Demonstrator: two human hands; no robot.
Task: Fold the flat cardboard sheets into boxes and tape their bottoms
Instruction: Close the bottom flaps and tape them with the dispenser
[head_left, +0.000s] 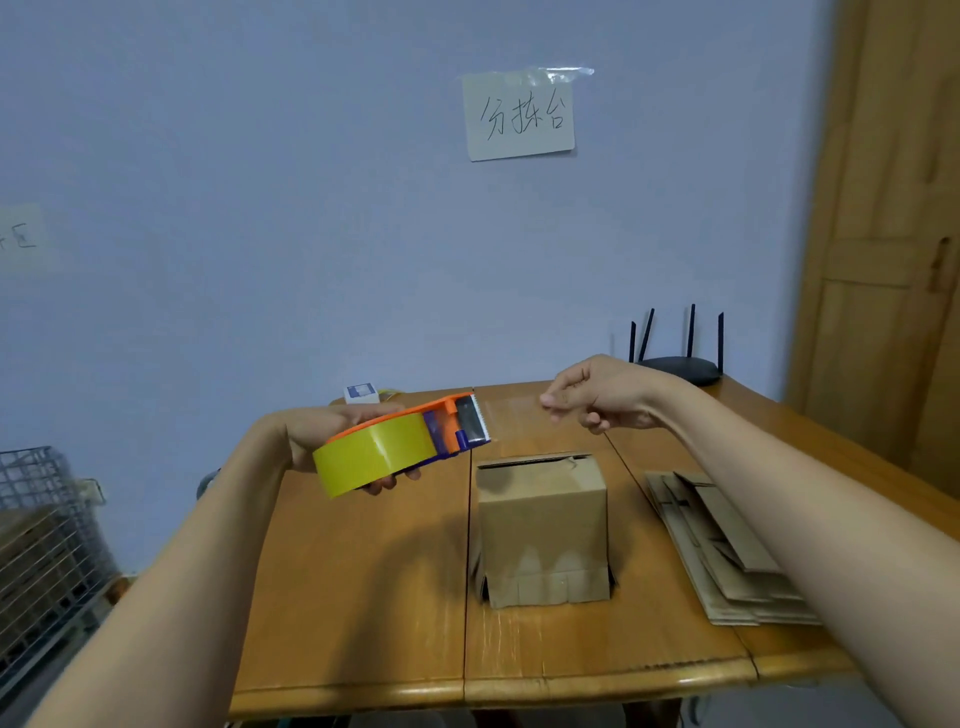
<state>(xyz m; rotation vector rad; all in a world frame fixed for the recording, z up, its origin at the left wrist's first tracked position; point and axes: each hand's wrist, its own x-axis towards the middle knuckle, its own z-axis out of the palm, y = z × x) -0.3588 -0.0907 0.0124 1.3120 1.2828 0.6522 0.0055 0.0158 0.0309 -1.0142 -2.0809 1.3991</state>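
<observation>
Above the wooden table (363, 597), the left hand (322, 436) grips an orange tape dispenser with a yellow roll (400, 447), long axis running left to right and its toothed cutter end pointing right. The right hand (597, 395) pinches the free end of a clear tape strip (514, 421) stretched out from the cutter. Right below stands a brown cardboard box (543, 525), upright, flaps down on the tabletop. Flat cardboard sheets (722, 545) are stacked to its right. Back wall is pale blue with a handwritten paper note (521, 117); a black router (680, 364) sits at the far edge. The tape itself is barely visible, and a wire crate (47, 545) gets cut off at left.
</observation>
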